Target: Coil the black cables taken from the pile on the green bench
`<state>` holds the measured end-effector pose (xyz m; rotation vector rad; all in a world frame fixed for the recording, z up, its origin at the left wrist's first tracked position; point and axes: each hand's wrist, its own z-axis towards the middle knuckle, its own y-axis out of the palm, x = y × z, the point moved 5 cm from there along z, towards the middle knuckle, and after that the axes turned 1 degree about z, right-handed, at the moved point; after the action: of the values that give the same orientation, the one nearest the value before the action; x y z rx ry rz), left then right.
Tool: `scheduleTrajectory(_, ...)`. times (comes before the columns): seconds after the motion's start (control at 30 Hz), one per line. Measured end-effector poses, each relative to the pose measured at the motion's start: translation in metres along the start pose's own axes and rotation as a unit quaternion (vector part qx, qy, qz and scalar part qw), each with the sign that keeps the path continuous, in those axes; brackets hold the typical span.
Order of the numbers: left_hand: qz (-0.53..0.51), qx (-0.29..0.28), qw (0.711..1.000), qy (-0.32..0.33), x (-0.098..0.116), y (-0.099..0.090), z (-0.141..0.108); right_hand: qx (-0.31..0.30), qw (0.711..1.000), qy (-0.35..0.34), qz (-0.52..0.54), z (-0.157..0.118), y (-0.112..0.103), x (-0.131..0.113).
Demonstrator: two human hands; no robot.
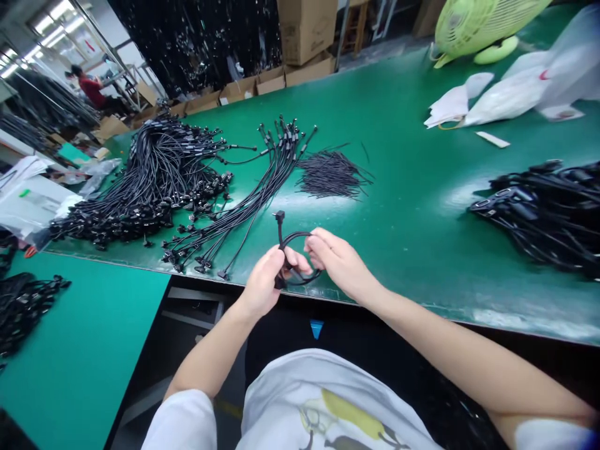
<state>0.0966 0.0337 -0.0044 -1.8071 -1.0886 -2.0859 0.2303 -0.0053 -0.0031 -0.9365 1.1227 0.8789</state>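
A black cable (299,282) is bent into a loop just above the table's front edge, one small plug pointing up and away from me. My left hand (269,275) grips the gathered side of the loop, where the cable's ends meet. On the opposite side, my right hand (335,253) pinches the loop between thumb and fingers. Straight cables lie in a loose bundle (248,209) beyond my left hand. Past my hands is a pile of short, thin black ties (334,175). Fingers partly hide the lower plug.
A large heap of black cables (159,162) covers the table's left part. Dark coiled cables (539,212) lie at the right. A green fan (482,25) and white plastic bags (510,94) stand at the far right. Cardboard boxes (307,31) line the far edge. Another person sits far left.
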Motion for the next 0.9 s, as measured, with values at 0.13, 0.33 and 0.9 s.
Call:
scheduleTrajectory(0.13, -0.048, 0.040, 0.998, -0.016, -0.023, 0.006, -0.001, 0.035, 0.979, 0.077, 0.188, -0.006, 0.011, 0.012)
scheduleTrajectory(0.33, 0.240, 0.066, 0.969, 0.005, -0.032, -0.008, -0.005, 0.045, 0.912, 0.139, 0.384, -0.016, 0.021, 0.002)
scheduleTrajectory(0.9, 0.172, -0.060, 0.978, -0.103, -0.052, 0.010, -0.013, 0.023, 0.943, 0.043, 0.328, -0.010, 0.026, -0.019)
